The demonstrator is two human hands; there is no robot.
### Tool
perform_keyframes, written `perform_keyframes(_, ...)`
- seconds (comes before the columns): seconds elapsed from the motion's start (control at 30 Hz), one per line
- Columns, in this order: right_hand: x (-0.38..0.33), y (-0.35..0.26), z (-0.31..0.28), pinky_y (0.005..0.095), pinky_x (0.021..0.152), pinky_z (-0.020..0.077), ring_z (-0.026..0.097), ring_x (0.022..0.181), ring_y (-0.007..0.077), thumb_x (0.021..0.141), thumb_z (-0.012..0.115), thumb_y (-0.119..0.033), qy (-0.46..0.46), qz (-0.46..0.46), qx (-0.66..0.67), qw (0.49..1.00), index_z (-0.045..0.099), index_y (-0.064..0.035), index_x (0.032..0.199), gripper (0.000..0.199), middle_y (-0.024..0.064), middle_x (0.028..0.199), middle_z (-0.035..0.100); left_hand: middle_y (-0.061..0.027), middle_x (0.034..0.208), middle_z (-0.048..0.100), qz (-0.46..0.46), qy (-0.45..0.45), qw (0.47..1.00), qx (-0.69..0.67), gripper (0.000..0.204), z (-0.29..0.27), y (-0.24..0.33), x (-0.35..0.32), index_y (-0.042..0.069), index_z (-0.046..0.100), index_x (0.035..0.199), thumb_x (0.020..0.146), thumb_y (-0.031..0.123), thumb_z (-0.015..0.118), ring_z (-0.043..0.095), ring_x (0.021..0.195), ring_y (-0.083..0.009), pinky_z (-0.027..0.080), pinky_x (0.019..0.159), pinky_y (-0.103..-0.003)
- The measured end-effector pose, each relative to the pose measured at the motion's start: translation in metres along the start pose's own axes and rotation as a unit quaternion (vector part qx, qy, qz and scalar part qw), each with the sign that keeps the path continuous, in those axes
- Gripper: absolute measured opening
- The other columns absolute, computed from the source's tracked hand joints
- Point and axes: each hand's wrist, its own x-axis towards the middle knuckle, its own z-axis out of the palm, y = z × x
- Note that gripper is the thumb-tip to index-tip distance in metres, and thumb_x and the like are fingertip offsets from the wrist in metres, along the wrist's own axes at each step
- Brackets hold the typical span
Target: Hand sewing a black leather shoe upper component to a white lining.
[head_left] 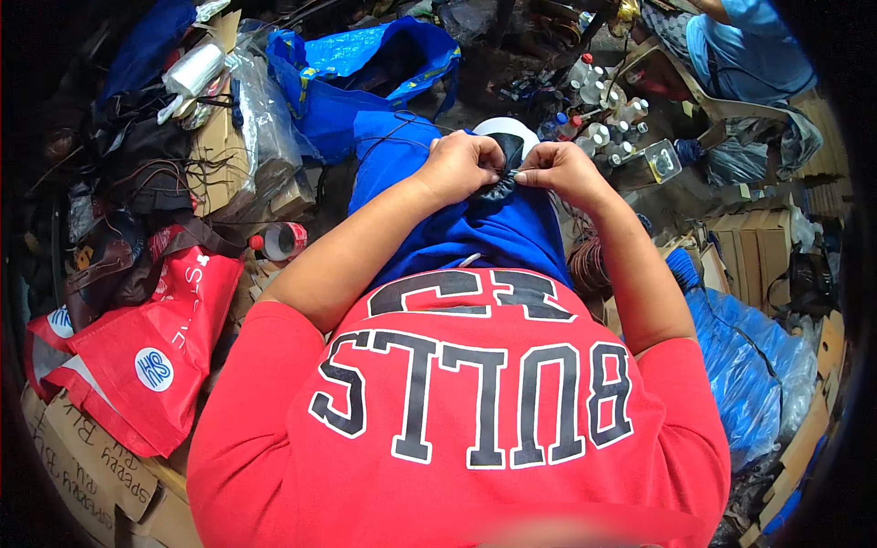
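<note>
Over my lap, on the blue shorts [429, 233], lies a black shoe-like piece [513, 146] with a white rounded edge at its far end and a gathered dark rim on the near side. My left hand [464, 166] is closed, thumb and fingers pinching the left side of the black piece. Opposite it, my right hand [568, 172] pinches at the rim, fingertips close to those of the left. Something small and light shows at the right fingertips, too small to name. The underside of the piece is hidden.
Ahead lies an open blue bag [365, 68]. Several plastic bottles [607, 100] crowd the far right, near a person in light blue [744, 50]. A red bag [174, 320] and cardboard [100, 457] lie left; blue plastic wrapping [744, 365] and cardboard boxes [754, 247] lie right.
</note>
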Motion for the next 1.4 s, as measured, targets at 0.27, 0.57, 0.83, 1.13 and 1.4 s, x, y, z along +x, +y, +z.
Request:
perform_keyframes(0.27,0.016,0.002,-0.009,0.0197,0.059,0.0383,0.048,0.065,0.0034,0.081,0.069,-0.012,-0.117,-0.010,-0.004,0.993,0.060,-0.0039,0.076,0.013,-0.0043,0.069,0.056,-0.0041,0.069,0.066,0.038,-0.061,0.969,0.237,0.009,-0.027,0.020,0.002,0.014,0.070,0.081,0.072,0.016,0.070,0.064,0.068,-0.0185,0.046,0.065,-0.033)
perform_keyframes(0.57,-0.003,0.016,-0.012,0.0217,0.070,0.0419,0.052,0.073,0.0063,0.078,0.073,-0.021,-0.052,0.008,0.130,0.990,0.066,-0.0045,0.091,0.022,-0.0010,0.083,0.060,-0.0065,0.080,0.066,0.026,-0.065,0.976,0.208,0.010,-0.030,0.007,-0.009,0.012,0.065,0.086,0.076,0.013,0.062,0.061,0.085,-0.0265,0.042,0.075,-0.040)
perform_keyframes(0.83,-0.029,0.016,-0.032,0.0218,0.070,0.0422,0.053,0.073,0.0066,0.080,0.067,-0.016,-0.039,0.003,0.042,0.998,0.062,-0.0028,0.081,0.014,-0.0024,0.076,0.058,-0.0148,0.080,0.064,0.055,-0.088,0.983,0.152,0.012,-0.021,0.017,-0.003,0.002,0.060,0.092,0.082,0.007,0.058,0.063,0.074,-0.0275,0.048,0.068,-0.034)
perform_keyframes(1.13,-0.008,-0.009,-0.057,0.0334,0.075,0.0469,0.058,0.086,0.0247,0.078,0.062,-0.015,0.190,-0.186,-0.252,0.931,0.063,-0.0037,0.084,0.013,0.0112,0.091,0.058,-0.0183,0.081,0.064,0.143,-0.071,0.952,0.262,0.011,-0.019,0.013,-0.001,0.005,0.060,0.087,0.081,0.012,0.054,0.061,0.080,-0.0365,0.048,0.069,-0.045)
perform_keyframes(1.4,0.008,-0.038,-0.044,0.0387,0.071,0.0460,0.060,0.079,0.0314,0.085,0.057,-0.025,0.094,-0.089,-0.348,0.928,0.063,-0.0035,0.085,0.022,0.0132,0.078,0.062,-0.0190,0.080,0.061,0.128,-0.083,0.955,0.255,0.011,-0.023,0.012,-0.005,0.004,0.056,0.089,0.083,0.014,0.055,0.059,0.081,-0.0385,0.046,0.068,-0.046)
